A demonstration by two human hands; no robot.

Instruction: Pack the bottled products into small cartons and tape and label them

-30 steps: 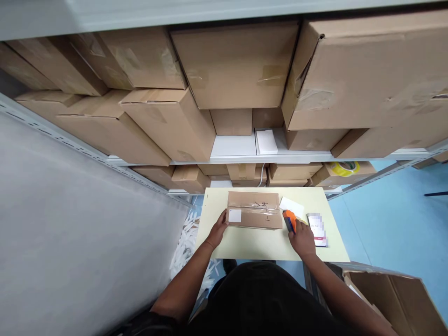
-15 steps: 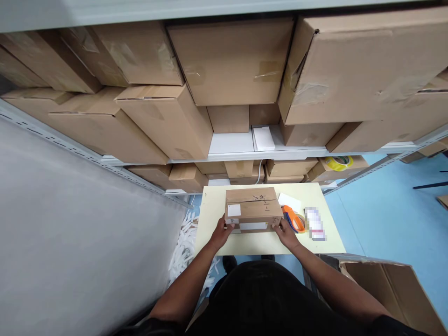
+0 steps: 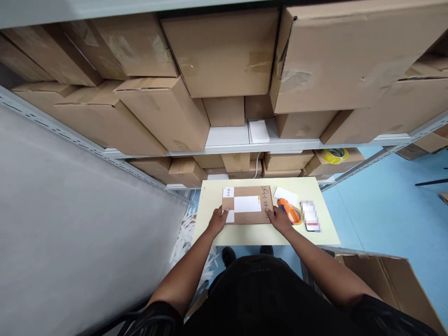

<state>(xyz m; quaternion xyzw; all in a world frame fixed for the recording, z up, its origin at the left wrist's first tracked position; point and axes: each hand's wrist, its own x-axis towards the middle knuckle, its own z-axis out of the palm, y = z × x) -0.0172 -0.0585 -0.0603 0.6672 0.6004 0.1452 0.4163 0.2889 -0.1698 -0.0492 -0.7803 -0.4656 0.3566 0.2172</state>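
Note:
A cardboard box (image 3: 248,217) with white labels and black handwriting is held over the pale yellow table (image 3: 217,238); whether it rests on the top I cannot tell. My left hand (image 3: 217,221) grips its left end, thumb on the labelled face. At the opposite end my right hand (image 3: 280,219) holds on the same way, thumb on the handwriting side. The fingers of both hands are partly hidden by the box. Just right of my right hand lies an orange and blue tape dispenser (image 3: 287,209), with a white paper (image 3: 285,195) behind it.
A blurred-out, phone-shaped item (image 3: 311,216) lies at the table's right. Shelves (image 3: 224,148) full of cardboard boxes (image 3: 224,56) rise in front, with a yellow tape roll (image 3: 334,156) on one. An open carton (image 3: 388,284) stands at lower right; paper strips (image 3: 184,238) litter the floor left.
The box has been tilted in my hands: the face with the large white label, earlier turned towards me, now faces up. Both hands turned with it, and the view shifted slightly.

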